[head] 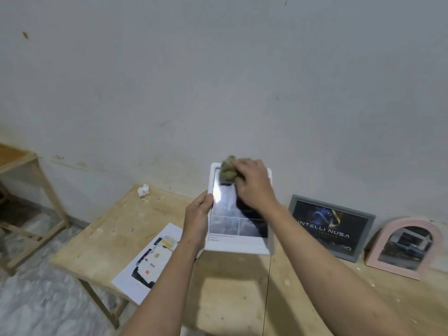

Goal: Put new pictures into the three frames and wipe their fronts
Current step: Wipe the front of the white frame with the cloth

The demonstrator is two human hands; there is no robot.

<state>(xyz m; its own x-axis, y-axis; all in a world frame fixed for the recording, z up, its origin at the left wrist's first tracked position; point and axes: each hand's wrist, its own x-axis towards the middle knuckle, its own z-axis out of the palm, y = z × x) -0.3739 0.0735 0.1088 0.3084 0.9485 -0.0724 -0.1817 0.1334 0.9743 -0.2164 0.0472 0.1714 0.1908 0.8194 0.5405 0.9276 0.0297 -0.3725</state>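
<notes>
A white picture frame (238,246) is held up above the wooden table (109,234), its glass front facing me with a grey picture inside. My left hand (197,218) grips the frame's left edge. My right hand (253,184) holds a crumpled green cloth (228,169) pressed against the upper part of the glass. A grey frame (332,226) with a dark logo picture leans on the wall to the right. A pink arched frame (403,246) with a photo stands beside it.
A printed sheet of paper (148,261) lies on the table near its left front edge. A small white figurine (143,190) sits at the table's back left by the wall. A second wooden table (26,190) stands to the left over a marbled floor.
</notes>
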